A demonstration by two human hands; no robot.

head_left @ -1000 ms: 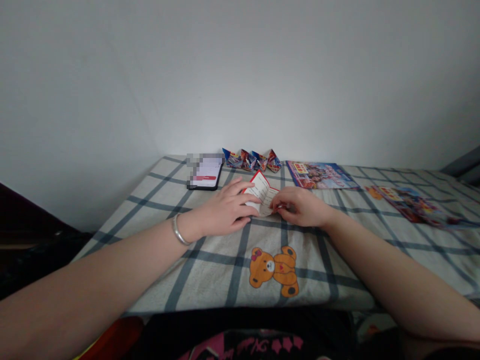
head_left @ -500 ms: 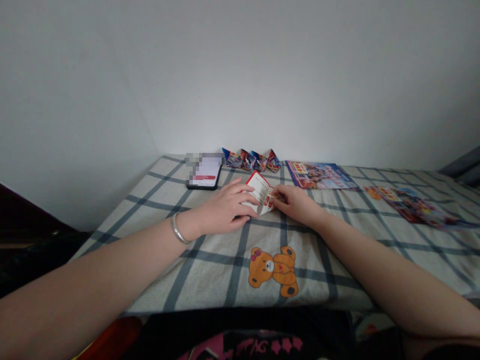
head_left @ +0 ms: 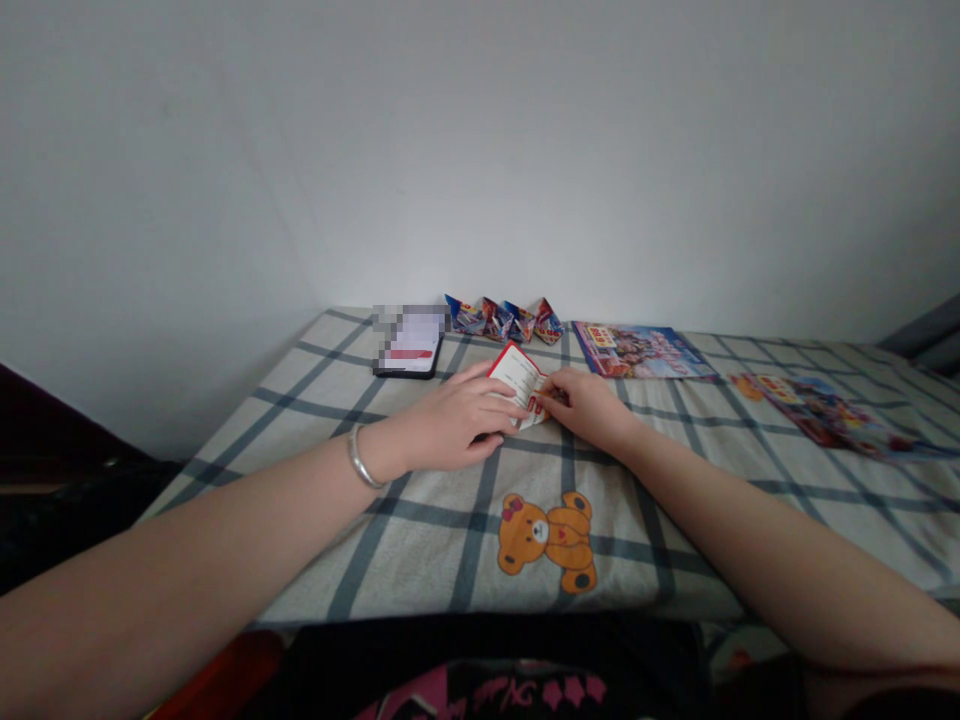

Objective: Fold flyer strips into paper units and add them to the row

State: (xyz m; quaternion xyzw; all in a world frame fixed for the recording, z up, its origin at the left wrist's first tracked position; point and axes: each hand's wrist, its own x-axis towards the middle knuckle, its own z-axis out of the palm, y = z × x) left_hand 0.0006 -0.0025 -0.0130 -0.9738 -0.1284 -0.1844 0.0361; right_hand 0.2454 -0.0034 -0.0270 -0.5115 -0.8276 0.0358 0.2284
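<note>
Head view | left hand grips folded leaflet | right hand pinches its edge

This looks like a bedroom in a home or a dormitory. The surface in front is a bed, spread with a pale sheet checked in grey-blue lines and printed with an orange teddy bear. It is pushed into the corner of a bare white wall. Personal things lie loose on the sheet: a phone, colourful leaflets and a row of small folded paper shapes.
</note>
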